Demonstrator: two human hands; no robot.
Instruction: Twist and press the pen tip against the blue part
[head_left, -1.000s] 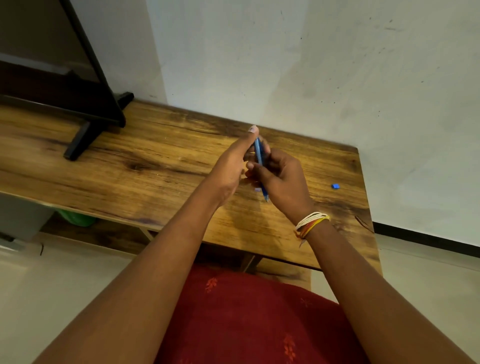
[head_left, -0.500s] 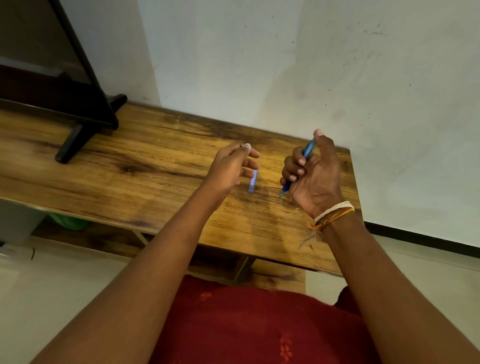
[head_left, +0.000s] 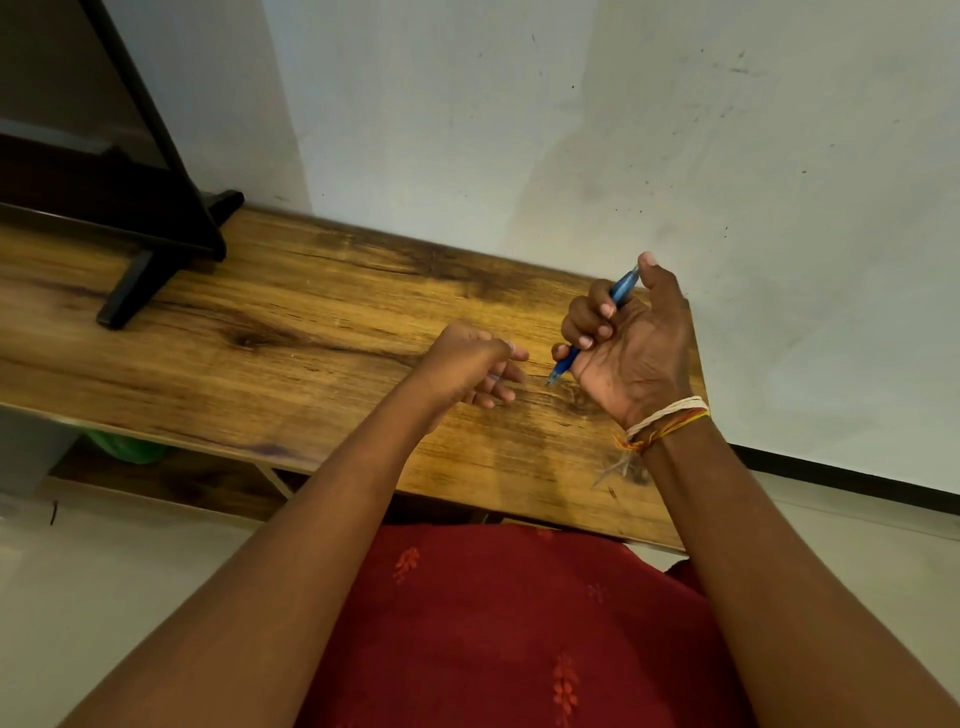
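My right hand (head_left: 631, 343) is clenched round the blue pen (head_left: 597, 325), fingers curled over the barrel and the thumb lying along its upper end. The pen's long axis runs on a slant, upper end up and to the right by the thumb, tip down and to the left, poking out below the little finger just above the surface (head_left: 311, 332). That tip points toward my left hand (head_left: 470, 366), which sits just to the left of it and slightly lower, near but not touching. The right hand is plainly the one that has the pen; the left is the nearer of the two to the tip. The left hand's fingers are curled inward; I see a faint pale sliver at them, but I cannot tell whether they pinch anything.

Against the frame half a second ago, the pale blue piece that showed below the left fingertips is no longer clear to see, and the left hand has curled tighter. The right hand keeps the same grip and slant on the pen.
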